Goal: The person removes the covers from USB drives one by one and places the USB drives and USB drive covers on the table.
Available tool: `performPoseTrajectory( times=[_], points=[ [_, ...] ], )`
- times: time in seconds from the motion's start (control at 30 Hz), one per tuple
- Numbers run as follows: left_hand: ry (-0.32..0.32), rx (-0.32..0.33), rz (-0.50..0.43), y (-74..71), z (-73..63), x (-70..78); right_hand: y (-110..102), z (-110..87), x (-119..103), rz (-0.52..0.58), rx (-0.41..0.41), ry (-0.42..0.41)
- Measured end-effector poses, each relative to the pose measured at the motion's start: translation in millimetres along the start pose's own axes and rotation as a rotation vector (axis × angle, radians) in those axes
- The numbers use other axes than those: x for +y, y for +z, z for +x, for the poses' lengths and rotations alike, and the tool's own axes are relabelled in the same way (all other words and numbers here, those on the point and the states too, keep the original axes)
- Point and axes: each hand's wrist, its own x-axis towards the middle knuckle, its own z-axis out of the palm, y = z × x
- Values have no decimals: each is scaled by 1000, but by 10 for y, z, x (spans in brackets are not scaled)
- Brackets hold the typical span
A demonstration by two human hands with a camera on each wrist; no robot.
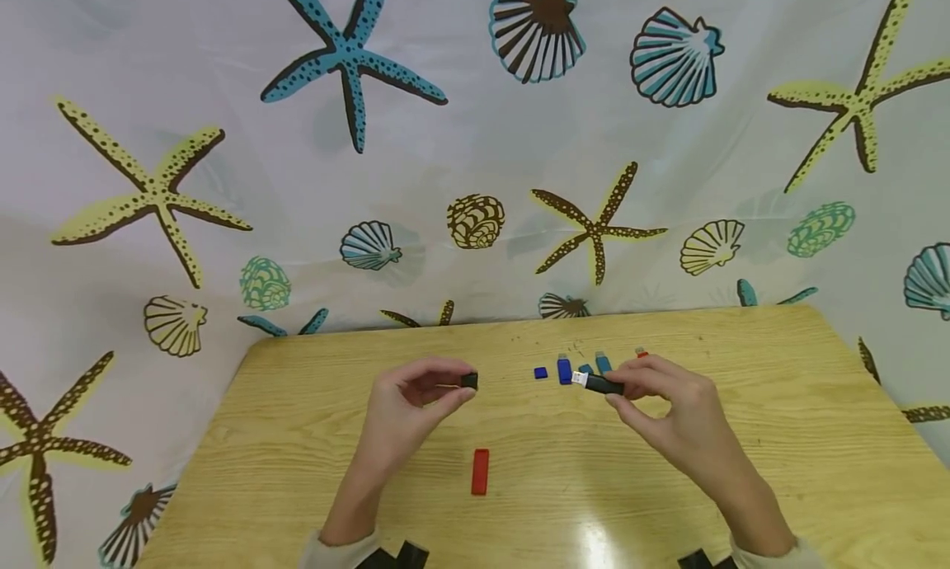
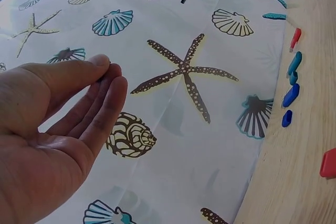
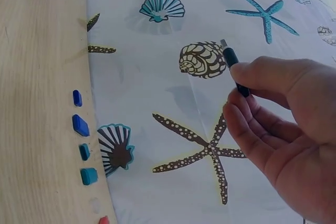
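Observation:
My left hand (image 1: pixel 404 408) pinches a small black cap (image 1: pixel 469 380) between thumb and fingertips above the table; the fingers hide the cap in the left wrist view. Across from it, my right hand (image 1: pixel 675 412) holds a black USB flash drive (image 1: pixel 603 385) by its rear end. The drive's bare metal plug points left, towards the cap, with a wide gap between the two. In the right wrist view, thumb and forefinger grip the drive (image 3: pixel 236 69) with its plug tilted up.
Behind the right hand lie a blue USB drive (image 1: pixel 565 373), a blue cap (image 1: pixel 540 373), a teal drive (image 1: pixel 604 363) and a teal cap (image 1: pixel 585 369). A red drive (image 1: pixel 641 352) is partly covered by that hand. Nearer lies a red oblong piece (image 1: pixel 480 472). A patterned cloth (image 1: pixel 475 140) hangs behind the table.

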Motion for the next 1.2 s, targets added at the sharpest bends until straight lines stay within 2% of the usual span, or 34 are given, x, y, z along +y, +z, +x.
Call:
performPoseTrajectory(
  times=[0.17,0.43,0.67,0.8,1.03,1.2],
  points=[
    [-20,36,12,-67,22,15,186,5,72,32,17,78],
    [-31,77,27,-136,20,2,473,24,108,85,-48,243],
    [-49,80,22,-166,26,-20,744,58,177,135,-62,306],
    [-65,94,19,-204,26,-50,890,55,236,150,-29,328],
    [-79,109,-4,-264,22,-99,1194,84,341,120,76,383],
    [-88,121,-11,-289,15,-135,1400,119,372,102,101,408]
  ],
)
